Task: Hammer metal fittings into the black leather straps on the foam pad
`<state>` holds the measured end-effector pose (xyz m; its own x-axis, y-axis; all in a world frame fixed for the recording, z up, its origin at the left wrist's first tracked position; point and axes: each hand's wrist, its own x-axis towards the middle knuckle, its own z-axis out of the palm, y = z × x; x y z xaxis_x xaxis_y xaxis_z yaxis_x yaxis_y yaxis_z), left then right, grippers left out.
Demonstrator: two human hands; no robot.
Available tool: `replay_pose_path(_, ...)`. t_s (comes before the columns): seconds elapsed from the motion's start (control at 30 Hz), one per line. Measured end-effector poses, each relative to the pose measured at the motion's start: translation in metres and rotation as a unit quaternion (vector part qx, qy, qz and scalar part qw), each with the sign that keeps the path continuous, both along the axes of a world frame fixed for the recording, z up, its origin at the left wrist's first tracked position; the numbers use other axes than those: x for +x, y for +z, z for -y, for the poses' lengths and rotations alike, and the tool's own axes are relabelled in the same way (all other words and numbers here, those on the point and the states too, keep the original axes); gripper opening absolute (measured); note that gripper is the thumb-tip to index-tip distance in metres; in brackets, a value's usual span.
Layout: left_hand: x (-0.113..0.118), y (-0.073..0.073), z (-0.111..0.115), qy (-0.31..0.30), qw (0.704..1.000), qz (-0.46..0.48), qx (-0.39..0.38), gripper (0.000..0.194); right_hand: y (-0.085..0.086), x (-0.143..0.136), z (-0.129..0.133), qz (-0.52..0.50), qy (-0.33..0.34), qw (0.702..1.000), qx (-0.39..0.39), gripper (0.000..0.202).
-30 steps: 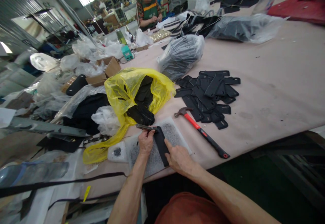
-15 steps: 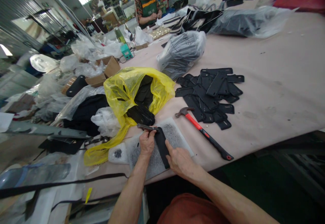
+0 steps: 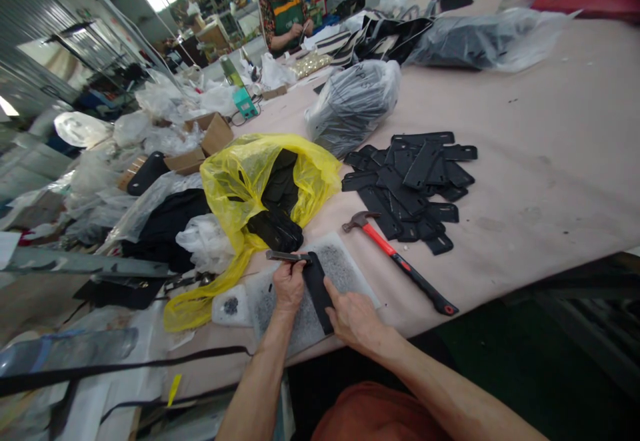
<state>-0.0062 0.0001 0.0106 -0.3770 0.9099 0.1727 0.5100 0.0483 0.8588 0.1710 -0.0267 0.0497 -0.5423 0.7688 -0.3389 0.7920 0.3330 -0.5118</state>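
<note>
My left hand is closed around a narrow metal tool, which lies crosswise at the upper end of a flat black strip piece. That piece rests on a worn, translucent white board at the table's near edge. Against the strip's right edge lie the index finger and thumb of my right hand, spread apart. To the right is a claw hammer with a red and black handle, its head towards the far side. Behind it, similar black pieces with slotted ends form a loose pile.
An open yellow plastic bag of black pieces stands just beyond the board. Farther back sit a filled clear bag and a teal box. Clear bags and cartons crowd the left. Across the table, a person works with both hands.
The view has shifted slightly. Both hands keep nearly the same place on the tool and the black strip piece, and the hammer lies as before.
</note>
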Motion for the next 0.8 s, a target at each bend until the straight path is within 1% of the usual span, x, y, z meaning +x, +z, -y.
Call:
replay_pose_path(0.23, 0.001, 0.000, -0.001, -0.004, 1.000, -0.029, 0.007, 0.020, 0.000, 0.002, -0.001, -0.012, 0.002, 1.000, -0.003, 0.062)
replay_pose_path(0.4, 0.003, -0.001, -0.004, -0.040, 0.997, -0.067, 0.021, 0.017, -0.002, -0.001, 0.000, 0.000, 0.000, 1.000, -0.010, 0.063)
replay_pose_path(0.5, 0.005, -0.002, -0.006, -0.050, 0.995, -0.076, 0.033, 0.016, -0.001, -0.001, 0.000, -0.001, 0.001, 1.000, -0.014, 0.063)
replay_pose_path(0.6, 0.005, -0.003, -0.006, -0.050, 0.994, -0.086, 0.036, 0.016, 0.001, 0.000, 0.000, -0.007, -0.001, 1.000, -0.013, 0.062)
replay_pose_path(0.7, 0.003, -0.004, -0.007, -0.064, 0.992, -0.107, 0.035, 0.016, 0.005, 0.001, 0.001, -0.014, -0.004, 1.000, -0.022, 0.060)
replay_pose_path(0.8, 0.002, -0.006, -0.009, -0.077, 0.985, -0.147, 0.042, 0.014, 0.010, 0.009, -0.004, -0.045, -0.009, 0.998, -0.034, 0.052)
